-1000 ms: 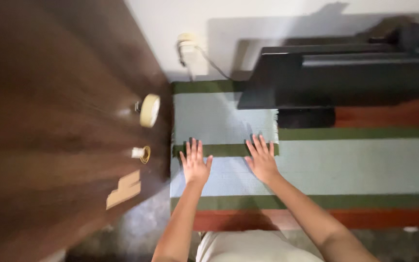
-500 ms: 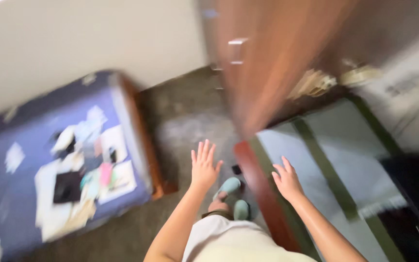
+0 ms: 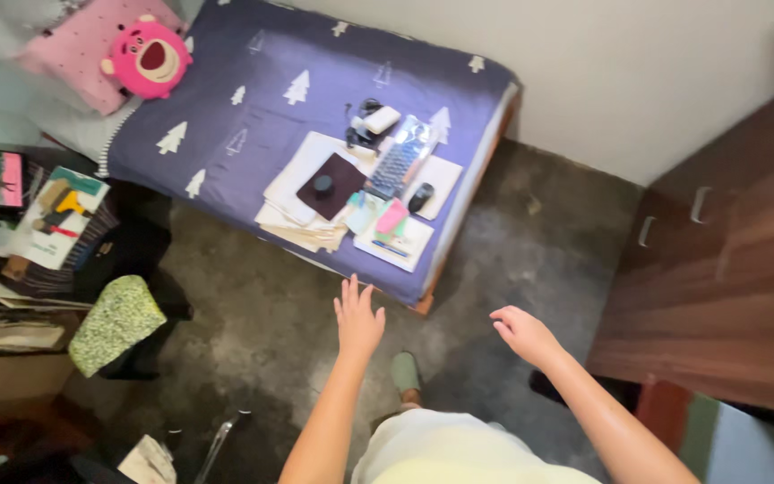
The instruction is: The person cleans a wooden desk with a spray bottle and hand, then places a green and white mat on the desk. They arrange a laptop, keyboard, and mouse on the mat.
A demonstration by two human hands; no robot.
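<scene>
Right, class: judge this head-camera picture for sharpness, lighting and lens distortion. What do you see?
Head view: mostly sharp; the keyboard and pink plush toy on the bed read clearly. Left hand and right hand, both open and empty, are slightly soft. Light is even and dim, darkest at lower left. Wide-angle lens tilts the wardrobe.

A single head-worn camera looks steeply down from standing height at the grey concrete floor (image 3: 262, 314), facing a low bed with a purple tree-patterned cover (image 3: 270, 99); a dark wooden wardrobe (image 3: 727, 269) fills the right edge.
</scene>
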